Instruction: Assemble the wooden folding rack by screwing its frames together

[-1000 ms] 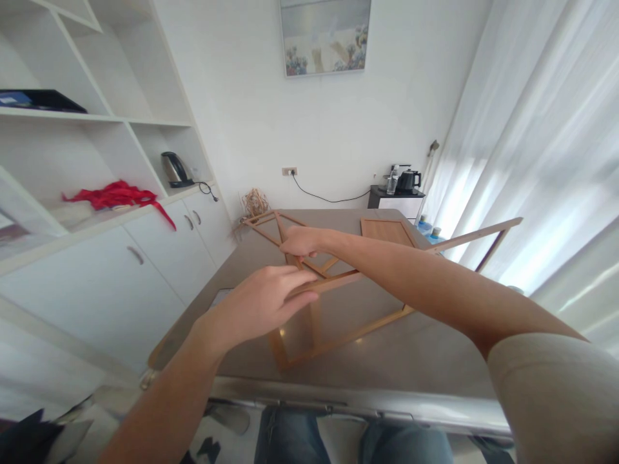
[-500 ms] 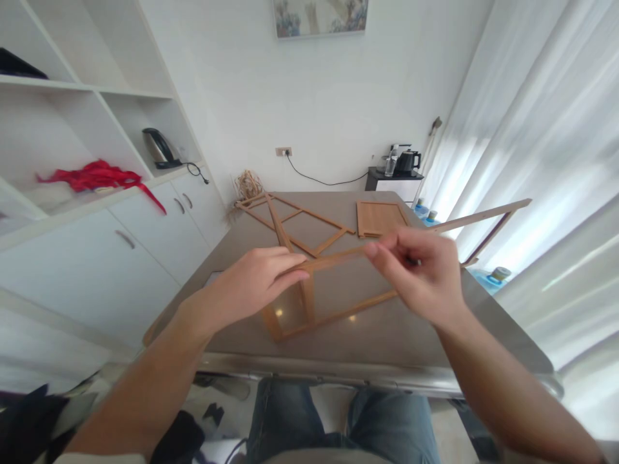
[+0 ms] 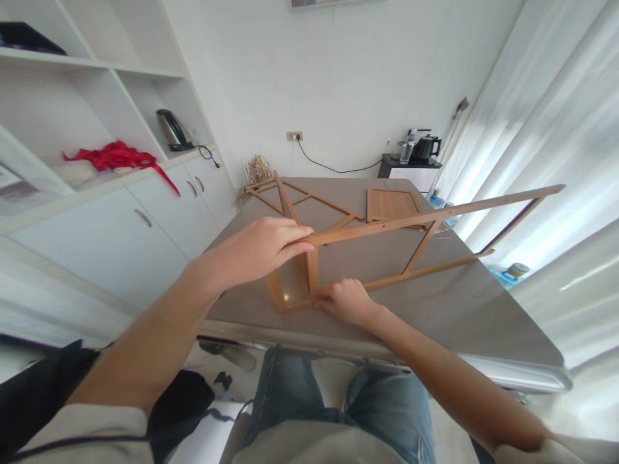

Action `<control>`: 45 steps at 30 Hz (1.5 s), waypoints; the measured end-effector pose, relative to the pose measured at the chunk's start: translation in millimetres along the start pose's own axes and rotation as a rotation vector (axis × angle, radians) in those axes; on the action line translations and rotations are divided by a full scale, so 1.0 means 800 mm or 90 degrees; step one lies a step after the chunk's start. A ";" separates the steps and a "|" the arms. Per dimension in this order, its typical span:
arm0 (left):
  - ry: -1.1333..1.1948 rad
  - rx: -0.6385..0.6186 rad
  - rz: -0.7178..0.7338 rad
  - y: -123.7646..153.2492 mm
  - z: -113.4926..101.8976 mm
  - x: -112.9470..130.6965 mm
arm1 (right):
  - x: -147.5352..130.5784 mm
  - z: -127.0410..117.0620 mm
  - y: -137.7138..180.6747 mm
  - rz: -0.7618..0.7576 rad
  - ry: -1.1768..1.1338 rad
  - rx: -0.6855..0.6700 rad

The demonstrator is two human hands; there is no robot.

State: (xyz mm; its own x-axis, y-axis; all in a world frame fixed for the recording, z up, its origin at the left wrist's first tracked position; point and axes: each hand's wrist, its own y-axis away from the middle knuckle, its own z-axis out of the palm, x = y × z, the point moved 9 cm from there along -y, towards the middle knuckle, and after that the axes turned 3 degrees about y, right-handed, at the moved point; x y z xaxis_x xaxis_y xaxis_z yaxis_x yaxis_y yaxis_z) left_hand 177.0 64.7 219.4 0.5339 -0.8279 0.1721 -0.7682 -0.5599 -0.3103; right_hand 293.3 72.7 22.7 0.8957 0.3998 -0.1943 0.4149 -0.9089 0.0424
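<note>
Left hand (image 3: 261,248) pinches the near-left end of the wooden frame's (image 3: 377,227) upper rail between thumb and fingers; right hand (image 3: 351,299) is bunched low, fingers touching the same frame's lower corner, can't tell if it grips. Frame stands on edge on the table, upper rail running off to the right. A long bar slants away behind the left hand; can't tell if it's joined. Table (image 3: 435,322): smooth grey-brown top, rounded corner, metallic near edge. Flat on it farther back: thin wooden lattice (image 3: 324,200) left, wooden panel (image 3: 393,205) right. Dried stalks (image 3: 258,169) just past the far-left corner. Room: white wall (image 3: 362,84) ahead with socket (image 3: 294,136) and black cord (image 3: 333,170), white shelf unit (image 3: 130,69) left, white curtain (image 3: 546,116) right, small cabinet (image 3: 411,173) in the far-right corner. Counts: 2 hands; 1 panel; 2 kettles, one silver-black (image 3: 171,131) on the shelf unit, one black (image 3: 425,148) on the small cabinet; 1 clear bottle (image 3: 407,148) beside the latter; 1 red cloth (image 3: 116,156) and 1 dark flat item (image 3: 29,38) on the shelves; 3 cupboard handles visible; at least 2 bluish water jugs (image 3: 510,275) by the curtain.
</note>
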 end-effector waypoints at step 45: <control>0.084 0.029 -0.041 0.004 -0.001 -0.033 | -0.011 -0.037 -0.012 -0.028 -0.285 0.297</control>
State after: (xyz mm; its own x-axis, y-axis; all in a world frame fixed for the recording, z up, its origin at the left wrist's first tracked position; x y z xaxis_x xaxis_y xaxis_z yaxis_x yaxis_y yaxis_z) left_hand 160.2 84.4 214.3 0.5288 -0.7888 0.3132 -0.7151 -0.6129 -0.3362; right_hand 286.4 81.4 52.8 0.6843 0.4413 -0.5805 0.2468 -0.8892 -0.3851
